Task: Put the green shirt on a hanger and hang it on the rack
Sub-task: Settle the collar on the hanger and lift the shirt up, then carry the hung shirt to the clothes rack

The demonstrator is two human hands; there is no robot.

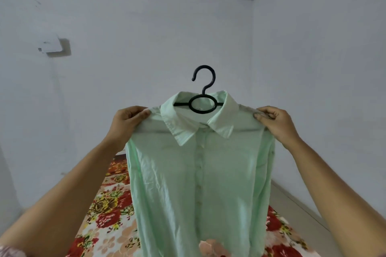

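The pale green shirt (198,183) hangs in the air in front of me, buttoned, collar up, on a black plastic hanger (203,89) whose hook rises above the collar. My left hand (127,120) pinches the shirt's left shoulder and my right hand (273,123) pinches its right shoulder, both over the hanger's hidden ends. No rack is in view.
Under the shirt lies a bed with a red and white floral sheet (106,215). White walls stand close ahead and to the right. A small white box (51,46) is fixed to the wall at upper left. A pinkish object (211,246) shows at the bottom.
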